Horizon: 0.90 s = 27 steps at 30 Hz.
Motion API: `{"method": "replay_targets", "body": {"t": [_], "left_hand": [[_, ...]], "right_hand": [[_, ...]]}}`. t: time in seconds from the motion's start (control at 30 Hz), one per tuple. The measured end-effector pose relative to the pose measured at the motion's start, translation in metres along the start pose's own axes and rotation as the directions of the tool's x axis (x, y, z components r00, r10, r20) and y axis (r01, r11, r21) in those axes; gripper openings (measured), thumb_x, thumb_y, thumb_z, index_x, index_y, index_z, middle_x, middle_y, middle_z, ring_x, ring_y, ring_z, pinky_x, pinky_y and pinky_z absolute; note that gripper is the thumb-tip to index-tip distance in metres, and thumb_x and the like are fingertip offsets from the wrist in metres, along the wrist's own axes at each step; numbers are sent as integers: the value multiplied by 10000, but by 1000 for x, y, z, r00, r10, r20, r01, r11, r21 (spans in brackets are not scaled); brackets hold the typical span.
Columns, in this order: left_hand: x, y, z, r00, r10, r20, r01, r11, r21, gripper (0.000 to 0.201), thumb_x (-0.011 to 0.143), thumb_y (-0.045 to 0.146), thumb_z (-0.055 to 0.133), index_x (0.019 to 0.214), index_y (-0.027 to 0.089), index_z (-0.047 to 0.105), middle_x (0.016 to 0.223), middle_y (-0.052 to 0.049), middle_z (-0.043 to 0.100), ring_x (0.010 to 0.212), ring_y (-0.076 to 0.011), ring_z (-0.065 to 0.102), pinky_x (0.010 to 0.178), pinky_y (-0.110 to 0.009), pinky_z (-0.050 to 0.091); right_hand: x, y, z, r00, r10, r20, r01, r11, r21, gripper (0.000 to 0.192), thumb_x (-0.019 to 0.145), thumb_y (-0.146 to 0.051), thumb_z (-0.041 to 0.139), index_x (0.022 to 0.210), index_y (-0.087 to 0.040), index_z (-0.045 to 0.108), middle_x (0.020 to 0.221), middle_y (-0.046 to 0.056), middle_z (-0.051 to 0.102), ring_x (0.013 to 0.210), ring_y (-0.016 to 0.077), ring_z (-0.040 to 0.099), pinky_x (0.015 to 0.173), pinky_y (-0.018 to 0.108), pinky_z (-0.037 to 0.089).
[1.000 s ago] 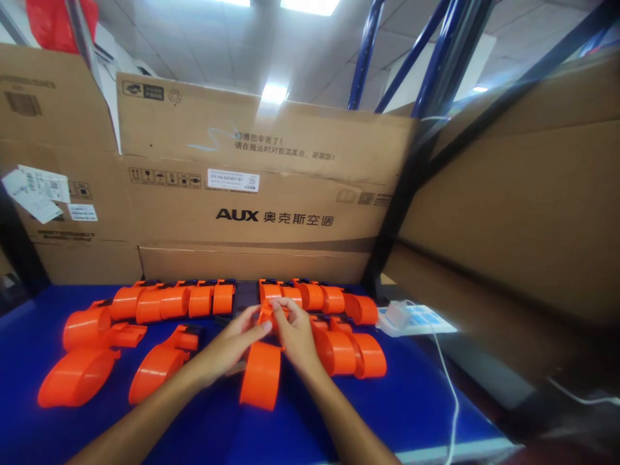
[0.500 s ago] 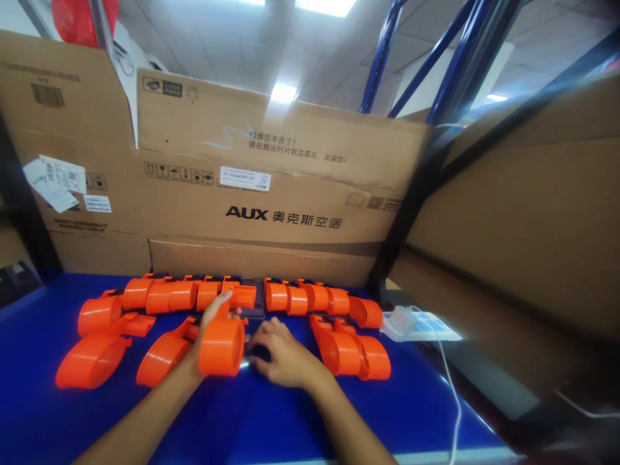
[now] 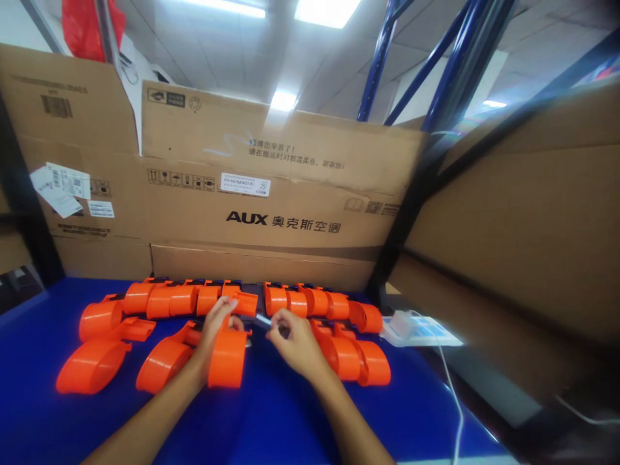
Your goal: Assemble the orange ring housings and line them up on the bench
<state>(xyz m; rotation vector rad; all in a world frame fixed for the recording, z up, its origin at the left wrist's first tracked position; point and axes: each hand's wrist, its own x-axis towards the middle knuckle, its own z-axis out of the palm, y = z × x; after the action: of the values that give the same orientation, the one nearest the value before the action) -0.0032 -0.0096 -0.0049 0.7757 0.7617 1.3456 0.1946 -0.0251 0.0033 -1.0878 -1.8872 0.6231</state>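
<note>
I see an orange tape dispenser (image 3: 227, 357) standing on the blue tabletop (image 3: 271, 420) near its middle, and my left hand (image 3: 213, 330) is closed around the dispenser's upper part, fingers wrapped over its far end. My right hand (image 3: 293, 342) sits just beside it to the right, thumb and fingers pinched on a small pale piece (image 3: 264, 319) that points toward the dispenser; I cannot tell what that piece is. More orange dispensers (image 3: 169, 300) run in a row along the tabletop's far edge, with others (image 3: 353, 358) lying right of my right hand and several (image 3: 92, 365) toward the left edge. Behind the row stands a cardboard box (image 3: 271, 194) printed AUX. Near the tabletop's right edge lies a white power strip (image 3: 416, 326) with its white cable (image 3: 453, 394) trailing toward the near edge.
</note>
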Motion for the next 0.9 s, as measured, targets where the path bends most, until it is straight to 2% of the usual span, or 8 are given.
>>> {"method": "replay_targets", "body": {"t": [0.1, 0.2, 0.37, 0.57, 0.8, 0.9], "left_hand": [[-4, -4, 4, 999, 46, -23, -44, 996, 81, 479, 660, 513, 784, 914, 228, 494, 477, 65, 600, 334, -126, 525, 380, -198, 353], [-8, -6, 7, 995, 93, -34, -87, 985, 148, 527, 668, 510, 784, 1020, 198, 547, 488, 35, 629, 389, -144, 566, 421, -203, 378], [-13, -6, 10, 990, 132, -56, -122, 980, 156, 631, 675, 498, 787, 1168, 172, 568, 515, 14, 651, 447, -157, 595, 479, -213, 408], [-14, -7, 12, 991, 129, 47, -135, 979, 155, 442, 728, 495, 761, 1014, 187, 626, 508, 15, 635, 421, -115, 520, 456, -192, 359], [-14, -6, 12, 994, 108, 34, -112, 985, 130, 389, 686, 515, 783, 836, 190, 630, 508, 22, 613, 428, -109, 513, 455, -194, 362], [-13, -7, 10, 996, 76, 38, -81, 985, 152, 397, 688, 529, 776, 834, 190, 630, 506, 15, 618, 424, -111, 507, 447, -196, 355]], "right_hand": [[5, 3, -2, 983, 108, -151, -49, 935, 352, 156, 893, -348, 561, 839, -202, 563, 671, 3, 645, 568, 149, 581, 517, 241, 424], [9, 0, -6, 958, 170, -231, -38, 874, 484, 280, 843, -466, 661, 838, -190, 608, 607, -17, 602, 512, 126, 527, 463, 225, 406], [9, -9, -10, 944, 178, -279, 2, 840, 542, 318, 820, -491, 708, 864, -180, 663, 664, 12, 655, 562, 135, 558, 507, 250, 465], [7, -13, -10, 941, 152, -303, 46, 829, 557, 277, 843, -457, 701, 885, -185, 664, 787, 41, 707, 620, 150, 612, 613, 297, 523], [8, -12, -11, 941, 154, -303, 47, 823, 565, 302, 832, -480, 708, 875, -185, 664, 739, 33, 698, 636, 169, 638, 637, 321, 547], [8, -12, -11, 944, 152, -292, 43, 822, 568, 285, 835, -465, 710, 864, -185, 665, 737, 30, 698, 628, 164, 636, 634, 317, 543]]}}
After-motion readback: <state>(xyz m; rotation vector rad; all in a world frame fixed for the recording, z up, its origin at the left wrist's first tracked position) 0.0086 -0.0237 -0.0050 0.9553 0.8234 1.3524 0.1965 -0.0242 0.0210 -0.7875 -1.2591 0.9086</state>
